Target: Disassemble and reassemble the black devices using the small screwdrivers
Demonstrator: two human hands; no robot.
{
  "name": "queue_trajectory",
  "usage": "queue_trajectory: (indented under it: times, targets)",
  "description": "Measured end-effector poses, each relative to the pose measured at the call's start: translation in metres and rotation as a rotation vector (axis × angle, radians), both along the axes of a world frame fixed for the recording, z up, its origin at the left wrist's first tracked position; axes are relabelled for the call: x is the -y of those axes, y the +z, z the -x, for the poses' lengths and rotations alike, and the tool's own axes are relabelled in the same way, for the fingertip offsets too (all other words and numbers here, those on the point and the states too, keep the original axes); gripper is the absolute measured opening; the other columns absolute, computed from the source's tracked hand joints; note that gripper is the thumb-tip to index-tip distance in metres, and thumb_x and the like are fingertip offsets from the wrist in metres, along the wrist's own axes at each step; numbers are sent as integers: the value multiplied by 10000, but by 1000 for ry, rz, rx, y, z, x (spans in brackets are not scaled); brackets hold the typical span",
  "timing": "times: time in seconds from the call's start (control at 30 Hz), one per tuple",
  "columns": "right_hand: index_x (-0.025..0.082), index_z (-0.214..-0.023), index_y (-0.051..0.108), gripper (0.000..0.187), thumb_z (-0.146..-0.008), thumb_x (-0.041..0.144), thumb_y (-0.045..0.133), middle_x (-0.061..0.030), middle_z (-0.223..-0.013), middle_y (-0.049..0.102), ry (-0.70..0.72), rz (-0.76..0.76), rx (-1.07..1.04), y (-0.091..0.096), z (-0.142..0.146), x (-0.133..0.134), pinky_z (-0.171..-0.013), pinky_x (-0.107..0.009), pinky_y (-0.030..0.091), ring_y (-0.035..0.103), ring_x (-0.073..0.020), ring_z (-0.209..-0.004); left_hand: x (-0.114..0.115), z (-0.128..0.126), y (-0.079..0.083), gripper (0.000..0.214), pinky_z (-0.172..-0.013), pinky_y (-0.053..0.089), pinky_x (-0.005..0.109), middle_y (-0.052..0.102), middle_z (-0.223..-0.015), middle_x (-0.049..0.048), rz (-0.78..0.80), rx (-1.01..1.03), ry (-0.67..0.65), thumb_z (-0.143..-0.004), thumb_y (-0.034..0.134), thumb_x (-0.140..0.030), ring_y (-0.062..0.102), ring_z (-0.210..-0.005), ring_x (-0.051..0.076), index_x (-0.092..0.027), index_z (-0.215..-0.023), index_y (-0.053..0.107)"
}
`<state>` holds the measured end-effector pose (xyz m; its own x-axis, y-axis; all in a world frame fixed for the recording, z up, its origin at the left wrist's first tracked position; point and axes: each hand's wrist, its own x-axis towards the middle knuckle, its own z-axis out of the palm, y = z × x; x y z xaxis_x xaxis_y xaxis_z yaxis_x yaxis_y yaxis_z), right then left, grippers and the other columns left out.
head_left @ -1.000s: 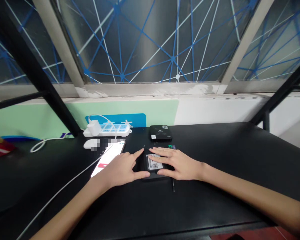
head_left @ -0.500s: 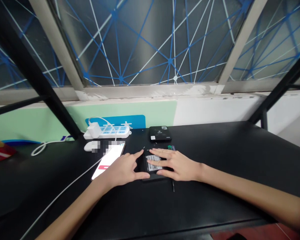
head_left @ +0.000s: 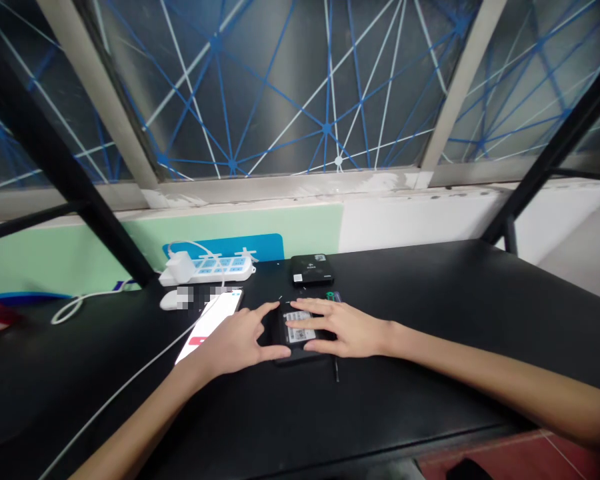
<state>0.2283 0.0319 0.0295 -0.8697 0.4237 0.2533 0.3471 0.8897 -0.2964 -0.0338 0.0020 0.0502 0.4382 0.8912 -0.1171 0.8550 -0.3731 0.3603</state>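
A flat black electronic box (head_left: 300,356) lies on the black table in front of me, with a white printed label (head_left: 300,328) on its upper face. My left hand (head_left: 237,339) is at the box's left side, thumb and index finger stretched apart towards its near and far corners, the other fingers curled. Across the label and the right part of the box lies my right hand (head_left: 347,328), fingers spread flat. It hides much of that side. A thin dark rod, perhaps a screwdriver (head_left: 337,369), sticks out beside the box below my right hand.
Behind the box sits a second black box (head_left: 312,269). A lit phone (head_left: 215,323) lies left of my left hand, with a white cable (head_left: 125,385) crossing it. Farther back are a power strip (head_left: 235,269) and a white mouse-like object (head_left: 169,300). Black frame bars rise at both sides.
The whole view has shifted slightly, so things appear a little farther left. Both hands keep nearly the same pose on the black box.
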Motion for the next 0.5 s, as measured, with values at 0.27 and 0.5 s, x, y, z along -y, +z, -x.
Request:
queue_trajectory:
  times: [0.27, 0.5]
  targets:
    - [214, -1189, 672, 311, -965, 314, 479, -87, -1193, 659, -277, -133, -136, 16, -26, -14, -952, -405, 460, 588, -241, -1099, 0, 1, 3, 830, -540, 274, 264, 459, -564, -86, -12, 7, -56, -819, 529, -720, 414, -514, 147, -199, -1441, 354]
    - [180, -1131, 647, 352, -791, 220, 566, 49, -538, 583, -611, 263, -6, 20, -40, -30, -533, -250, 348, 489, -123, -484, 1, 3, 11, 821, -542, 274, 261, 448, -588, -88, 44, 6, -60, -759, 598, -712, 420, -529, 141, -204, -1369, 393]
